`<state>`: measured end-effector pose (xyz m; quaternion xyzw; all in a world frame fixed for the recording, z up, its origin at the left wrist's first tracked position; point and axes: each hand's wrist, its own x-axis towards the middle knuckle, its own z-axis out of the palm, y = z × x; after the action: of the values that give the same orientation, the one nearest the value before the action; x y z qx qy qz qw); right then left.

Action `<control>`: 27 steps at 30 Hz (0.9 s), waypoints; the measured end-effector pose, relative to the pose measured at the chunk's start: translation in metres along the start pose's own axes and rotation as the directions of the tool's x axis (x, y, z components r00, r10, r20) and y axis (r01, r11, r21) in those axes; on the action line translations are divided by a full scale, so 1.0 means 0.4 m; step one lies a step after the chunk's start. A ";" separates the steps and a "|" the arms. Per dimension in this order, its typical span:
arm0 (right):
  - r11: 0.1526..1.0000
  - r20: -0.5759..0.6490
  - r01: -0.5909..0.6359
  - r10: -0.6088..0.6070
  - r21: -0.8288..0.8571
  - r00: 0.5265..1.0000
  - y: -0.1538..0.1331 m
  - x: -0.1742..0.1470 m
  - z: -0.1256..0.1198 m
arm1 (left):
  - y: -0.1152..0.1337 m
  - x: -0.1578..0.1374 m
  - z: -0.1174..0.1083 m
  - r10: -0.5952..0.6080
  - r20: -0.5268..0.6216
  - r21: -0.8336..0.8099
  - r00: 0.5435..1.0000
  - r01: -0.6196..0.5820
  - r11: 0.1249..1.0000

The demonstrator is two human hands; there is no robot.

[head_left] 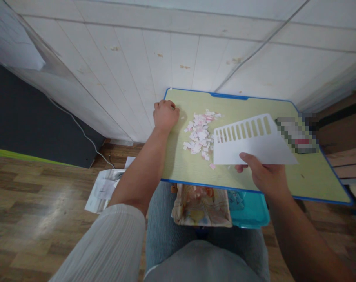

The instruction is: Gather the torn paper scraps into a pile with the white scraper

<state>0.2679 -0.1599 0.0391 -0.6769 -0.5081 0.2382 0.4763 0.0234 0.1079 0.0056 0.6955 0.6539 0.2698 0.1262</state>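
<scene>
My right hand grips a flat white plastic scraper by its near edge, thumb on top. A row of rounded slots runs along the scraper's far side. Its left end hangs by a heap of small white and pink paper scraps on the pale green folding table. My left hand is closed at the table's left edge, with its fingers curled under. Whatever it may hold is hidden.
A blurred-out phone-like object lies at the table's right. Below the front edge are a patterned fabric-lined bin and a turquoise plastic tray. White wall panels stand behind the table. An open white box sits on the floor at left.
</scene>
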 end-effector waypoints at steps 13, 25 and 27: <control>0.997 0.151 0.055 -0.045 -0.059 0.988 0.021 -0.035 -0.040 | 0.000 0.000 0.001 0.005 -0.008 0.015 1.000 -0.005 1.000; 0.998 0.107 0.017 -0.010 -0.059 0.994 0.015 -0.046 -0.017 | 0.001 -0.001 -0.002 -0.004 0.011 -0.007 1.000 0.004 1.000; 0.998 0.076 0.018 -0.014 -0.056 0.997 0.011 -0.048 -0.013 | 0.001 0.001 0.000 -0.002 0.004 -0.006 1.000 0.002 1.000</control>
<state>0.2670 -0.1798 0.0344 -0.6765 -0.5376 0.2453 0.4395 0.0237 0.1082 0.0057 0.6952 0.6534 0.2702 0.1296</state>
